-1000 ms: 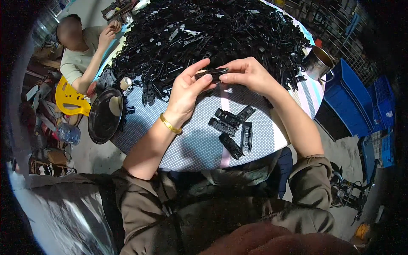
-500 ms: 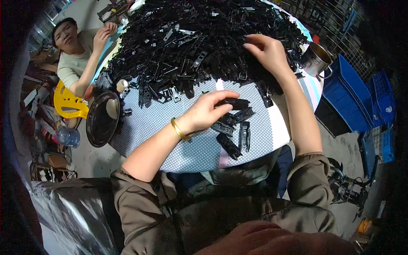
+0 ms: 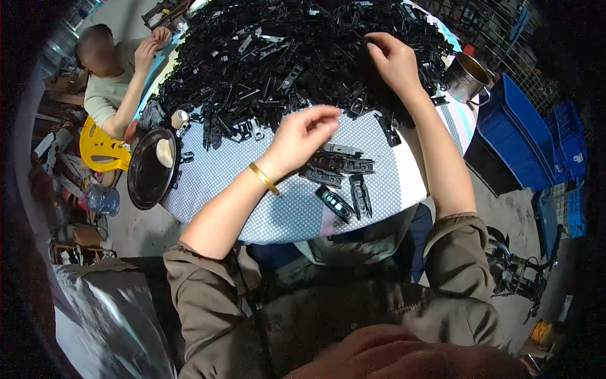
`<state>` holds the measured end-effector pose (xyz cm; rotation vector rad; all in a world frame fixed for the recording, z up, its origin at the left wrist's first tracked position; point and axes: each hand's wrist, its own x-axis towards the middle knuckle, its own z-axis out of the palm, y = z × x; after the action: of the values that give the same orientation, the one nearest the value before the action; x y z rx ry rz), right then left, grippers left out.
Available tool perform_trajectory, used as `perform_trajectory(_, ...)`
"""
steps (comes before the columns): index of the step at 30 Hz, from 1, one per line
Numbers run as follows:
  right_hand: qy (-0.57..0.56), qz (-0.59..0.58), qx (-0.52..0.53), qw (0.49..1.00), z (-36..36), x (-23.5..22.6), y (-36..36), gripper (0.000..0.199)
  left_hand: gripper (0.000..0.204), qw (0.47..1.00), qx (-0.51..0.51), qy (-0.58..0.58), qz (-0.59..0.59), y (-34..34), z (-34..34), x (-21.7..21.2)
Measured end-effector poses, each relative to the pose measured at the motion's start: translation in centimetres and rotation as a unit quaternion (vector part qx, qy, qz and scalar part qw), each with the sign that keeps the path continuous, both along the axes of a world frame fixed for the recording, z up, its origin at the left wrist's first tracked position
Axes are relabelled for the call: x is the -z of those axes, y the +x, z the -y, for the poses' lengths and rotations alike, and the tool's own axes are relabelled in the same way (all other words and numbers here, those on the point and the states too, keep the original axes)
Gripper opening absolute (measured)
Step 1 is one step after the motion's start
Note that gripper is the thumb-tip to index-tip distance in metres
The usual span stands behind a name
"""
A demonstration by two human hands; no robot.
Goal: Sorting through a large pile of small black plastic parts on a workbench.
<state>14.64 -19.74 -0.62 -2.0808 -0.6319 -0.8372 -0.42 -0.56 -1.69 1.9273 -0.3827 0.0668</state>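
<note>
A large heap of black plastic clip-like parts (image 3: 252,76) covers the far part of the table. My right hand (image 3: 396,63) is over the heap's right side, thumb and index finger apart, with nothing visible between them. Over the heap's near edge, my left hand (image 3: 300,139) has its fingers curved and its thumb apart, holding nothing that I can see. A gold bangle circles that wrist. Just beyond it, several loose black parts (image 3: 344,164) lie side by side on the dotted tablecloth (image 3: 287,208). Closer to me are a shiny black part (image 3: 334,203) and a slim black part (image 3: 360,196).
A dark round tray (image 3: 142,180) and a small tape roll (image 3: 180,119) sit at the left edge. The metal mug (image 3: 466,77) stands far right, beside blue crates (image 3: 514,136). Across the left side sits another person (image 3: 110,95), hands raised at the heap's edge.
My left hand has lifted away from the loose parts, up toward the heap. Those near parts now lie more in line. My right hand has shifted slightly farther over the heap.
</note>
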Motion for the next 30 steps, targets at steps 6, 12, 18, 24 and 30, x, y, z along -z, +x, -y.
perform_trajectory(6,0.035,-0.047,-0.002,0.998,0.5,0.3,0.6,0.026,0.031,0.841,-0.055,0.347,0.412,4.4,1.6,-3.5)
perform_trajectory(12,0.009,-0.014,0.001,1.0,0.5,-0.2,-0.2,0.036,0.022,0.761,0.004,0.533,0.37,8.1,4.6,-3.2)
perform_trajectory(18,-0.113,0.079,-0.119,0.983,1.0,-2.2,-2.1,0.029,0.009,0.757,-0.035,0.557,0.339,8.3,3.8,-3.5)
perform_trajectory(24,-0.279,-0.088,-0.256,0.921,0.6,-2.1,-4.5,0.021,0.016,0.802,-0.135,0.47,0.345,5.9,0.6,-4.7)
perform_trajectory(30,-0.246,-0.038,-0.225,0.942,-0.7,-1.6,-4.7,0.025,0.034,0.966,-0.155,0.15,0.143,2.4,-0.7,-4.1)
